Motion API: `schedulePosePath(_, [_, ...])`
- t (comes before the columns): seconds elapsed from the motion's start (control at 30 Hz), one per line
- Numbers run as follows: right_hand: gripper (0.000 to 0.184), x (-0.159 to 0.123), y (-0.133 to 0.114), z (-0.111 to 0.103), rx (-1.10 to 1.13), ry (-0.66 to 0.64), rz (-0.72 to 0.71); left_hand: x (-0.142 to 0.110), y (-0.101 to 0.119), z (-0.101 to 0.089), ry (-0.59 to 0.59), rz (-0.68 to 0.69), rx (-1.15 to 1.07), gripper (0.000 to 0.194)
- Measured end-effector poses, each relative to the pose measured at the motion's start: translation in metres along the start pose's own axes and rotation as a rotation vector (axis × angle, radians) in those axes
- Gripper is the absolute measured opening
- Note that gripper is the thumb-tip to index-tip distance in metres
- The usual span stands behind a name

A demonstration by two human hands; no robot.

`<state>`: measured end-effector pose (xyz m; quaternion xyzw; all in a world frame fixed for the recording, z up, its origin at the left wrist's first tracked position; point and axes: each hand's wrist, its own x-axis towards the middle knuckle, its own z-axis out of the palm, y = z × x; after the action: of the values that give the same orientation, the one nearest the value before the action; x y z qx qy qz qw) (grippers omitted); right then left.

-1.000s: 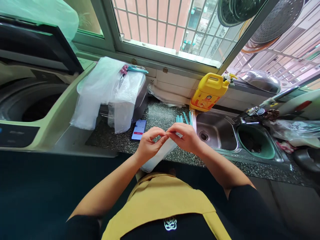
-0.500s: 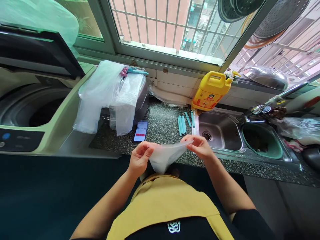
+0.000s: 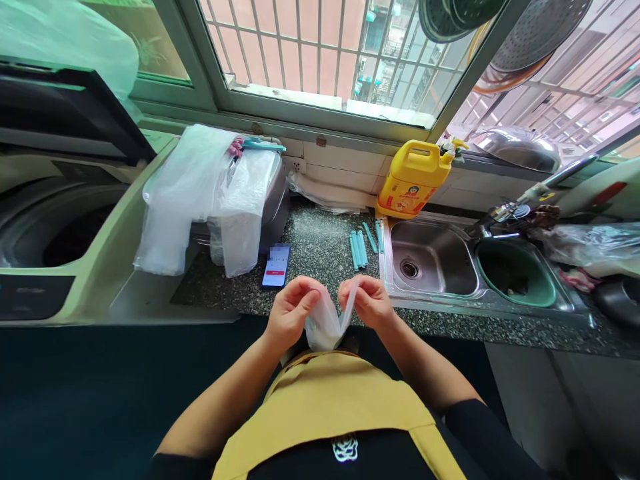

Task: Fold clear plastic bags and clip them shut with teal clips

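A translucent white plastic bag (image 3: 323, 327) hangs between my two hands, just in front of the counter edge. My left hand (image 3: 293, 310) pinches its left top edge between thumb and fingers. The right top edge is pinched in my right hand (image 3: 367, 301). Between them the bag sags in a V shape. Beyond my hands, on the speckled counter (image 3: 317, 243), lie several light-blue strips (image 3: 358, 249) and a phone (image 3: 276, 265) with a lit screen.
More clear plastic bags (image 3: 243, 213) drape over a dark box at the left, beside a washing machine (image 3: 60, 220) with its lid raised. A yellow jug (image 3: 414, 180) stands behind the steel sink (image 3: 435, 260). The second basin holds a green tub (image 3: 515, 273).
My right hand has moved left towards my left hand. The bag's top edge, stretched nearly straight before, now sags between them. The whole view has shifted slightly.
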<state>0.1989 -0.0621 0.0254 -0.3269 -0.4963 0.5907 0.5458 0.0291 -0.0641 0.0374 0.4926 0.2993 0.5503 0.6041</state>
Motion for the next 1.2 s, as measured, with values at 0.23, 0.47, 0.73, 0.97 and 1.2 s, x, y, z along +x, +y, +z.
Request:
schedulePosePath(0.23, [0.044, 0.004, 0.001, 0.011, 0.036, -0.015, 0.134, 0.009, -0.003, 0.012, -0.076, 0.067, 0.041, 0.017])
schedulePosePath(0.47, [0.042, 0.002, -0.004, 0.015, 0.096, -0.006, 0.137, 0.003, -0.006, 0.014, -0.009, -0.052, -0.002, 0.025])
schedulePosePath(0.73, [0.039, 0.003, -0.005, 0.017, 0.107, -0.055, 0.139, 0.007, -0.004, 0.017, -0.026, 0.077, 0.072, 0.020])
schedulePosePath(0.97, [0.037, 0.004, -0.002, 0.018, 0.157, -0.084, 0.183, 0.010, -0.006, 0.017, -0.109, 0.053, 0.074, 0.026])
schedulePosePath(1.2, [0.032, 0.002, -0.017, 0.008, -0.203, -0.042, 0.069, 0.009, 0.000, 0.013, -0.092, 0.062, 0.148, 0.014])
